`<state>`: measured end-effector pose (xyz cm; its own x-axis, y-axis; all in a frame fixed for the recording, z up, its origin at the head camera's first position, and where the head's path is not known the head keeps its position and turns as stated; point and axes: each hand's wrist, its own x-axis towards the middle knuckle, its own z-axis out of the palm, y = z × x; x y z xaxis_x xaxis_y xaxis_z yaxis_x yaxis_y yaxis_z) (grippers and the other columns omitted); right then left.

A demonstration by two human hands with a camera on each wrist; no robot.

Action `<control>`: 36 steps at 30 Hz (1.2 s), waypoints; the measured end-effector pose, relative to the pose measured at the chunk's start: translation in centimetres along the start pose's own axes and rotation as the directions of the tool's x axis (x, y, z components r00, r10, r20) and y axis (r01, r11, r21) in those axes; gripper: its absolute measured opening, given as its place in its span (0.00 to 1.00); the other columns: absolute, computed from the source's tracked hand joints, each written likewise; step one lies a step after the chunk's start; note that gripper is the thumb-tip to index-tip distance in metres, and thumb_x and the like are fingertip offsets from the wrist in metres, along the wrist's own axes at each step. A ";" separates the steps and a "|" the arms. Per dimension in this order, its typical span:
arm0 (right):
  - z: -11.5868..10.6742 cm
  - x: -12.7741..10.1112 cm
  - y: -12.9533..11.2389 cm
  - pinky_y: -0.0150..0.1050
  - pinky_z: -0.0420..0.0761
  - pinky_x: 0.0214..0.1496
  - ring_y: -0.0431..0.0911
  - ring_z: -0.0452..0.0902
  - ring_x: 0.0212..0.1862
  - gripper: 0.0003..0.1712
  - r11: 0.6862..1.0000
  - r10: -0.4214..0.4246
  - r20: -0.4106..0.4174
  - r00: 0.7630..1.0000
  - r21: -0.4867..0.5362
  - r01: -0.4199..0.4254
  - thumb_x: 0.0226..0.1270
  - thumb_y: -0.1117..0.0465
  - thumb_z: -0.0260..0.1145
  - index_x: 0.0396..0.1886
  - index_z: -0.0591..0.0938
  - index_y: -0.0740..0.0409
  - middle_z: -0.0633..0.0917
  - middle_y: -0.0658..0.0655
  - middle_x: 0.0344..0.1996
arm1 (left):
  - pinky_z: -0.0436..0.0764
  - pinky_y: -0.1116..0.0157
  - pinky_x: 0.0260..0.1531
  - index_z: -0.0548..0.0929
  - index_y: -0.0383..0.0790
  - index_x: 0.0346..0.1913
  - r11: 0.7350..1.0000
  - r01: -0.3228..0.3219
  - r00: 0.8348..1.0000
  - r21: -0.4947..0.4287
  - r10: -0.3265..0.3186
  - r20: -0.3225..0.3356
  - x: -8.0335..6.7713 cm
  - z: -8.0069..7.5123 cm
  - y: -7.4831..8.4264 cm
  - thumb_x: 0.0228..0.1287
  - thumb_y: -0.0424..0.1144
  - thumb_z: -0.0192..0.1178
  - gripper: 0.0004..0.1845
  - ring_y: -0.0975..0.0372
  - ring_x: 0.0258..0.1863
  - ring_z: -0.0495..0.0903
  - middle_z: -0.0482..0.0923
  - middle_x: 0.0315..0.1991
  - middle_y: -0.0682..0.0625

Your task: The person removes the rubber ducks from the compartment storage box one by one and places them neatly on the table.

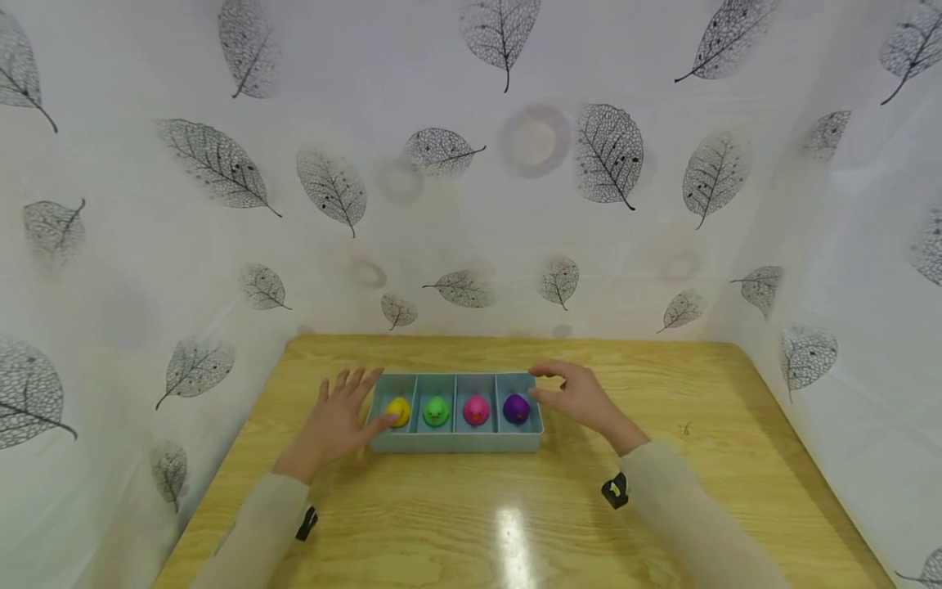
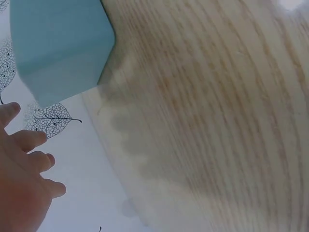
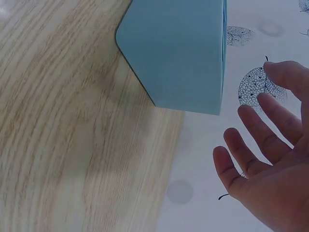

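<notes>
Your left hand point(image 1: 334, 421) and right hand point(image 1: 577, 398), fingers loose, flank one blue tray point(image 1: 456, 442) mid-table | four ducks inside: yellow, green, pink, purple | wooden table point(image 1: 515, 523), leaf-print walls point(image 1: 221, 164).

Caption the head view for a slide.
Two open hands, left and right, flank a blue tray holding four coloured ducks.

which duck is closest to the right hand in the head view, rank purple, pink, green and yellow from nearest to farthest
From the right hand, by the tray's right end:
1. Purple duck, rightmost compartment, next to the hand.
2. Pink duck, second compartment from the right.
3. Green duck, second from the left.
4. Yellow duck, leftmost compartment, by the left hand.
</notes>
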<state>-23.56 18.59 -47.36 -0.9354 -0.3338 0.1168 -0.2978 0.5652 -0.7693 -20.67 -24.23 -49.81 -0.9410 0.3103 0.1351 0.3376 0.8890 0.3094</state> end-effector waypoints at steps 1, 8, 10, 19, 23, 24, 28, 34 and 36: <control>0.1 0.0 0.1 0.63 0.80 0.63 0.61 0.80 0.65 0.26 1.000 0.000 0.002 1.000 -0.005 0.000 0.69 0.55 0.74 0.63 0.85 0.61 0.87 0.59 0.62 | 0.50 0.23 0.73 0.59 0.42 0.84 1.000 0.003 1.000 -0.002 -0.003 0.003 0.0 0.1 -0.1 0.72 0.67 0.58 0.48 0.28 0.79 0.56 0.61 0.79 0.27; 1.0 0.1 0.4 0.66 0.79 0.66 0.61 0.79 0.67 0.27 1.000 -0.005 0.026 1.000 -0.007 0.006 0.68 0.55 0.74 0.63 0.85 0.62 0.85 0.62 0.64 | 0.49 0.23 0.74 0.58 0.43 0.84 0.999 0.033 0.999 -0.014 -0.033 0.031 -0.4 0.8 -0.5 0.71 0.69 0.58 0.50 0.28 0.80 0.54 0.59 0.79 0.26; 1.2 0.0 0.4 0.66 0.78 0.67 0.62 0.79 0.67 0.27 1.000 -0.007 0.036 0.999 -0.012 0.007 0.68 0.54 0.74 0.63 0.85 0.62 0.85 0.63 0.64 | 0.48 0.23 0.74 0.57 0.43 0.85 0.999 0.037 0.999 -0.018 -0.037 0.039 -0.5 0.9 -0.7 0.71 0.69 0.58 0.50 0.28 0.80 0.54 0.58 0.80 0.26; 1.7 -0.2 0.9 0.66 0.75 0.71 0.63 0.77 0.69 0.27 0.999 -0.016 0.078 0.997 -0.042 0.019 0.70 0.53 0.74 0.64 0.84 0.60 0.86 0.61 0.63 | 0.47 0.24 0.74 0.55 0.46 0.85 0.998 0.039 0.998 -0.043 -0.037 0.048 -0.9 1.2 -0.9 0.72 0.69 0.56 0.49 0.28 0.80 0.54 0.58 0.80 0.27; 2.1 -0.1 1.0 0.65 0.74 0.72 0.64 0.78 0.68 0.27 0.996 -0.031 0.077 0.997 -0.076 0.037 0.68 0.56 0.75 0.63 0.85 0.62 0.87 0.61 0.61 | 0.46 0.25 0.75 0.53 0.47 0.86 0.997 0.052 0.996 -0.051 -0.049 0.069 -0.9 1.4 -1.0 0.73 0.69 0.55 0.49 0.29 0.81 0.52 0.56 0.81 0.27; 2.2 0.0 1.0 0.65 0.74 0.72 0.64 0.78 0.67 0.27 0.995 -0.036 0.077 0.996 -0.090 0.043 0.67 0.56 0.75 0.63 0.85 0.62 0.87 0.62 0.61 | 0.46 0.25 0.76 0.53 0.47 0.86 0.997 0.054 0.996 -0.051 -0.051 0.072 -0.9 1.5 -1.1 0.73 0.69 0.55 0.50 0.29 0.81 0.52 0.56 0.81 0.27; 2.8 0.2 1.1 0.65 0.76 0.71 0.65 0.80 0.65 0.27 0.988 -0.053 0.078 0.996 -0.143 0.064 0.65 0.59 0.76 0.62 0.85 0.64 0.87 0.64 0.60 | 0.46 0.25 0.76 0.53 0.46 0.86 0.997 0.061 0.995 -0.052 -0.057 0.080 -0.9 1.8 -1.2 0.73 0.69 0.55 0.50 0.29 0.81 0.52 0.56 0.81 0.28; 3.4 0.6 1.0 0.63 0.79 0.68 0.65 0.82 0.62 0.27 0.974 -0.082 0.091 0.992 -0.204 0.099 0.62 0.62 0.77 0.60 0.85 0.67 0.88 0.66 0.57 | 0.46 0.25 0.75 0.52 0.46 0.86 0.997 0.067 0.994 -0.046 -0.063 0.084 -0.9 1.8 -1.3 0.72 0.70 0.55 0.51 0.29 0.81 0.52 0.57 0.81 0.28; 3.5 0.7 0.9 0.64 0.79 0.67 0.65 0.83 0.61 0.27 0.968 -0.092 0.098 0.991 -0.224 0.112 0.60 0.63 0.78 0.59 0.85 0.68 0.88 0.66 0.57 | 0.46 0.25 0.75 0.51 0.46 0.86 0.996 0.070 0.994 -0.047 -0.065 0.086 -0.9 1.8 -1.3 0.72 0.70 0.55 0.51 0.29 0.81 0.52 0.57 0.81 0.28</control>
<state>-23.79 16.27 -50.19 -0.8809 -0.4567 0.1247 -0.4357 0.6791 -0.5908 -20.26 -25.03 -52.06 -0.9596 0.2792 0.0335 0.2720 0.8915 0.3623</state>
